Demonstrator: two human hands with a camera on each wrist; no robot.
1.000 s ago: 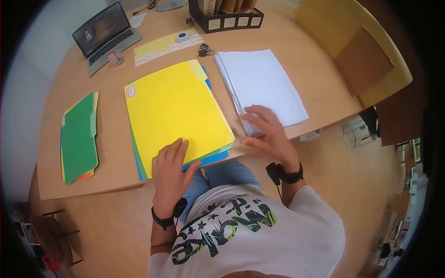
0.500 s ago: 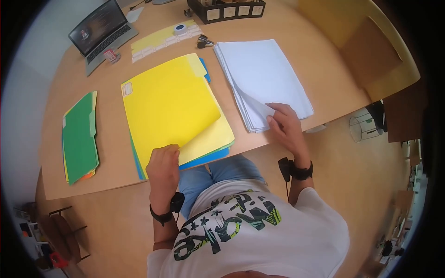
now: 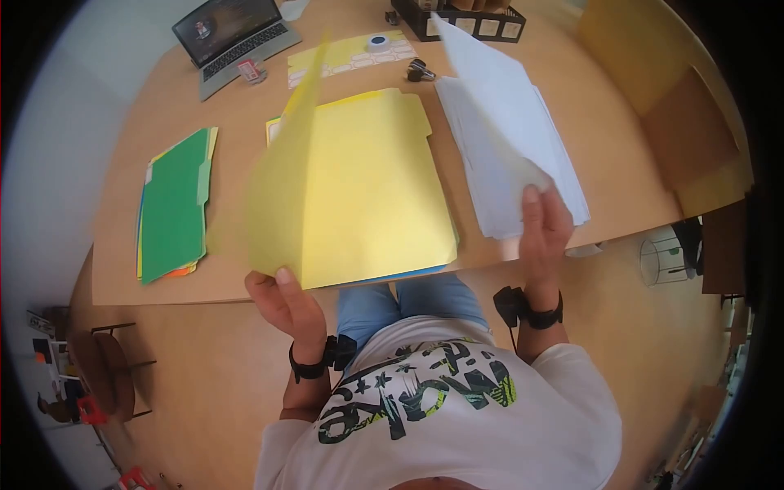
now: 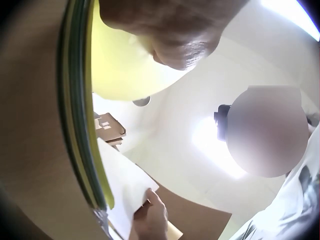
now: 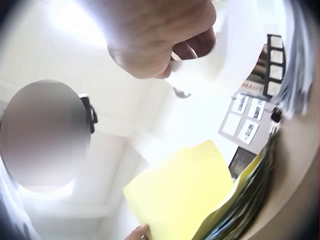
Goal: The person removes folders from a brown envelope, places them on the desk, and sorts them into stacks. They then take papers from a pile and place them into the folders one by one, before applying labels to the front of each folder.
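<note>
My left hand (image 3: 287,304) pinches the near corner of the yellow folder's cover (image 3: 282,192), which stands raised. The folder's pale inner side (image 3: 371,192) lies face up on a stack of coloured folders. To the right, my right hand (image 3: 545,229) pinches the near corner of a white paper sheet (image 3: 482,77) between thumb and fingers. That sheet is lifted and curved above the paper stack (image 3: 563,151). In the right wrist view, the lifted yellow cover (image 5: 180,185) stands beyond the held paper. The left wrist view shows the edges of the folder stack (image 4: 75,105) close by.
Green and other folders (image 3: 174,204) lie at the left of the table (image 3: 237,269). A laptop (image 3: 233,41), a label sheet (image 3: 327,65) with a white roll (image 3: 377,42), a black clip (image 3: 420,70) and a black organizer (image 3: 474,24) sit farther back. A yellow chair (image 3: 653,73) is at the right.
My left hand has swung the yellow folder's cover up and left, opening it. My right hand has lifted the white sheet from its stack. The head view has shifted.
</note>
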